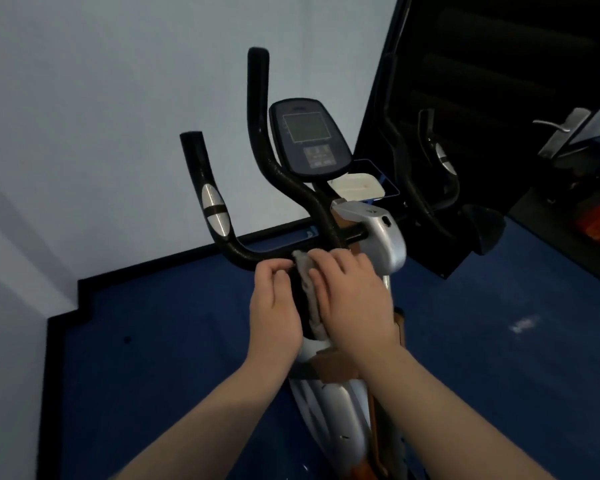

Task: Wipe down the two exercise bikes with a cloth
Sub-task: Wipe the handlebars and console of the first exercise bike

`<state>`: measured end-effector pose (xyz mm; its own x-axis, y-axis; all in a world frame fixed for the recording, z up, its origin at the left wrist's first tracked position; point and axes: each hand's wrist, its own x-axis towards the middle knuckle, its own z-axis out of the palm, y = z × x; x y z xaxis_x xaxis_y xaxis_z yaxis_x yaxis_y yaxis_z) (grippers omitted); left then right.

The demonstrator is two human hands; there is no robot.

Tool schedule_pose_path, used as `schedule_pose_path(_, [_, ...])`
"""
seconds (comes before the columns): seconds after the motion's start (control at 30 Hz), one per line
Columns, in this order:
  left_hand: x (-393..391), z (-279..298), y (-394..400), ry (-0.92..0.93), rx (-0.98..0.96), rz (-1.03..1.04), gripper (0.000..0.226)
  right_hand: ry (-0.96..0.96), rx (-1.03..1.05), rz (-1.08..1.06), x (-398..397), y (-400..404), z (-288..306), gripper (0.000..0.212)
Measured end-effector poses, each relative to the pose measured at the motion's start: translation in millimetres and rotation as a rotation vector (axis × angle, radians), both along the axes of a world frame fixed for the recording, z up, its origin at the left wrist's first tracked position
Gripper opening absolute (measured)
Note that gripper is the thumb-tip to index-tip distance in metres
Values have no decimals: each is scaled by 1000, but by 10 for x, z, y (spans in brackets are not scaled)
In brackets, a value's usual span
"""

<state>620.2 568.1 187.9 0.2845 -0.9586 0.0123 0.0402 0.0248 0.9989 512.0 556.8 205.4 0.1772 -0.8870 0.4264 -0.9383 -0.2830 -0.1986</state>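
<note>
Your fingers [340, 268] on the right hand [347, 299] lie fairly straight and a little spread, pressing the cloth [309, 292] flat against the middle of the handlebar [257, 256]; the left hand [274, 303] has its fingers curled together, pinching the cloth's near edge where it meets the bar. The cloth itself is a pale bunched strip showing between your two hands, right at the centre of the view.

You appear to be mid-wipe on the first exercise bike [371, 233], working the crossbar near the stem. The next move, as I judge it, calls for sliding the cloth out toward 10 o'clock, along the bend and up the left grip with its silver pulse sensor [213, 209], then the taller horn at 12 o'clock and the console [309, 136] at 1 o'clock.

Room is good to the left: only blue floor [153, 341] and the wall [101, 116] well beyond. Toward 2 o'clock it is tighter, with a dark mirror panel [482, 64] just past the bike showing its reflection, and a door handle [561, 129] further right. The second bike is not clearly in view, so that half of the task looks untouched from here.
</note>
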Motion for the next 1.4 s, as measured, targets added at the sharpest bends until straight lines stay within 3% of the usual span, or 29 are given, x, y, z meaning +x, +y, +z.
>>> schedule_pose_path(0.07, [-4,-21,5,-29,-16,14,24,-215,35,-52,-91,164,-96,36])
schedule_pose_path(0.13, [-9,-36,14,-41,-10,19,24,-294,95,-48,-141,244,-126,38])
schedule_pose_path(0.27, [-20,-46,11,-102,-30,42,26,-106,130,-51,-42,-286,88,33])
schedule_pose_path(0.33, [-20,-59,15,-108,-40,61,27,-126,139,-62,3,-347,81,29])
schedule_pose_path(0.43, [-8,-68,18,-132,-35,55,27,-457,115,-38,-80,42,-96,34])
schedule_pose_path(0.47, [3,-61,22,-138,-36,50,27,-484,102,-22,-122,158,-112,38])
schedule_pose_path(0.6, [1,-3,17,-139,-51,56,28,-265,151,5,-133,-220,12,24])
schedule_pose_path(0.67, [-39,-11,23,-108,-55,100,28,-247,161,-37,-73,-338,63,23])
schedule_pose_path(0.8, [-93,-26,39,-66,-55,141,29,-628,177,-45,-110,131,-159,29])
schedule_pose_path(0.87, [-88,-8,44,-73,-51,131,29,-507,171,18,-198,178,-130,38])
schedule_pose_path(1.0, [-94,-1,15,-71,-78,153,30,-158,221,-10,-73,-375,115,32])
schedule_pose_path(1.07, [-119,-18,32,-59,-76,180,30,-155,143,-18,-28,-335,60,28])
schedule_pose_path(1.2, [-96,-21,45,-41,-50,148,29,-457,131,248,-301,76,-83,23])
schedule_pose_path(1.4, [-69,36,84,89,40,126,28,-255,-101,253,-198,-148,113,14])
